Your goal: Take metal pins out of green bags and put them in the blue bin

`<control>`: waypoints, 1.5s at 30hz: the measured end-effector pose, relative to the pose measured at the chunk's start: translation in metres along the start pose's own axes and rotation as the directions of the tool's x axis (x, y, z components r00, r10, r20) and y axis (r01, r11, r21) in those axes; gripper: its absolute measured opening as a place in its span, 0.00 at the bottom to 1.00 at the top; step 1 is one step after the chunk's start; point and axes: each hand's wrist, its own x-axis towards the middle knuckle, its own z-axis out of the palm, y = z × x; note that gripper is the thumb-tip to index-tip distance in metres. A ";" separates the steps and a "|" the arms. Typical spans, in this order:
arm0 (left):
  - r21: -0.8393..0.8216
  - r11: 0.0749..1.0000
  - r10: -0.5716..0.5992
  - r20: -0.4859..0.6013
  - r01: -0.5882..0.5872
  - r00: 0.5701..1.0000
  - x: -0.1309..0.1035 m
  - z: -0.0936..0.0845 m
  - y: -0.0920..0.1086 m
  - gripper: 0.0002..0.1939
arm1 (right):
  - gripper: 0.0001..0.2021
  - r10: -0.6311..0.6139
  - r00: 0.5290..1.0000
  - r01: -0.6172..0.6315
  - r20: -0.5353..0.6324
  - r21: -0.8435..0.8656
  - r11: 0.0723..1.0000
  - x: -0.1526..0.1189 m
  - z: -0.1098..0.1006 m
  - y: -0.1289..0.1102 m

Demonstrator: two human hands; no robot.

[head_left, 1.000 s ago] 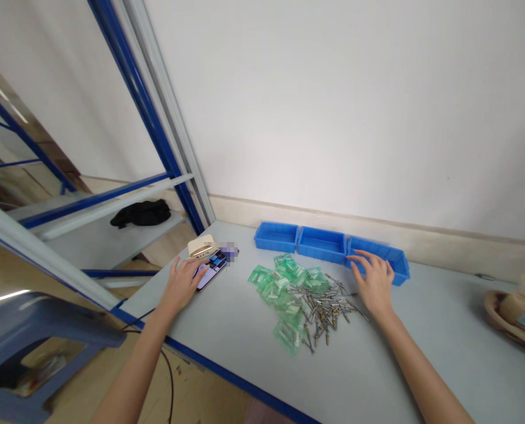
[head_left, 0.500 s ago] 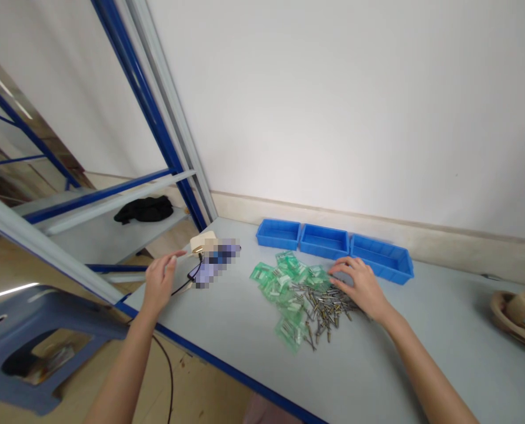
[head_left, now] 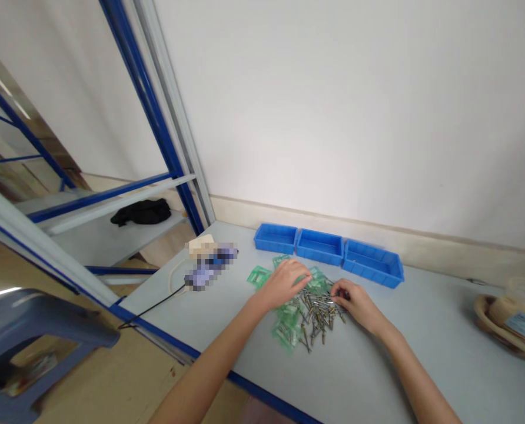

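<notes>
Your right hand (head_left: 355, 300) pinches metal pins (head_left: 319, 309): small, stiff, rolly. Left hand (head_left: 284, 282) lies flat on slippery green bags (head_left: 284, 306); grip edges.

Three blue plastic bins (head_left: 324, 246) stand in a row on the grey table (head_left: 404, 365). Left of the bins lie a cream box (head_left: 200, 242) and a black cable (head_left: 152, 306); further left, black cloth (head_left: 141, 212) on a shelf; far right, a wooden bowl (head_left: 492, 321)
</notes>
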 end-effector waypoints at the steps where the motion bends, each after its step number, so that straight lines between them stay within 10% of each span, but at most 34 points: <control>1: -0.003 1.000 0.027 0.017 -0.027 0.999 0.011 0.009 0.005 0.12 | 0.04 0.003 1.000 -0.003 -0.018 0.009 1.000 0.000 0.001 0.000; 9: -0.090 0.993 -0.082 -0.103 0.072 0.991 0.025 0.049 0.000 0.10 | 0.05 -0.029 0.996 0.029 -0.088 0.000 1.000 0.000 0.004 -0.001; 22: -0.058 0.996 -0.069 -0.086 0.065 0.994 0.020 0.053 -0.016 0.10 | 0.08 0.078 0.986 -0.091 -0.148 -0.084 0.992 -0.008 -0.028 -0.003; 28: -0.045 0.998 -0.047 -0.072 0.044 0.996 0.021 0.053 -0.015 0.11 | 0.17 0.290 0.947 -0.282 0.137 -0.075 0.957 -0.032 -0.064 0.025; 45: 0.006 1.000 -0.025 -0.046 0.025 0.999 0.017 0.052 -0.004 0.10 | 0.07 0.188 0.982 -0.179 -0.010 -0.369 0.912 -0.015 -0.032 0.014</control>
